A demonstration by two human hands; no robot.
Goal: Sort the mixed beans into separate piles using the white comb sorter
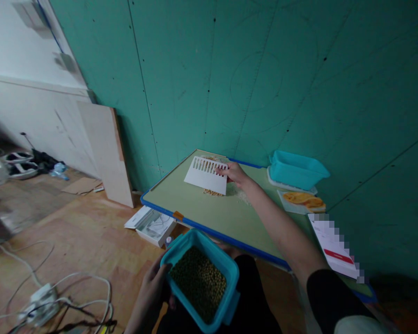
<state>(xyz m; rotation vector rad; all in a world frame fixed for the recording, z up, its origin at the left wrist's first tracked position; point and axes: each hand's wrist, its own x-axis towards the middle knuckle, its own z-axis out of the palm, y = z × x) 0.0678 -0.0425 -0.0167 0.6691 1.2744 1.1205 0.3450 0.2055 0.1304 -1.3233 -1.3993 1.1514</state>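
My left hand (151,290) grips the near-left side of a teal plastic container (221,254), holding it tilted at the table's front edge over my lap. Inside lie dark green beans (190,273) and yellowish beans (214,278), partly mixed. My right hand (236,174) is closed on the right edge of a white flat scraper (205,180) with a row of slots. The scraper is above the table (226,218), and yellowish beans (213,192) show below its lower edge. More beans are visible through and behind its slots. Small pale grains (243,196) are scattered beneath my right wrist.
At the table's back right, a second teal container (296,168) stands on a white lid-like piece (275,182). Nearby are a packet with an orange picture (303,202) and a white-and-red box (334,248). A green wall (181,93) rises behind. Cables and a power strip (42,304) lie on the floor.
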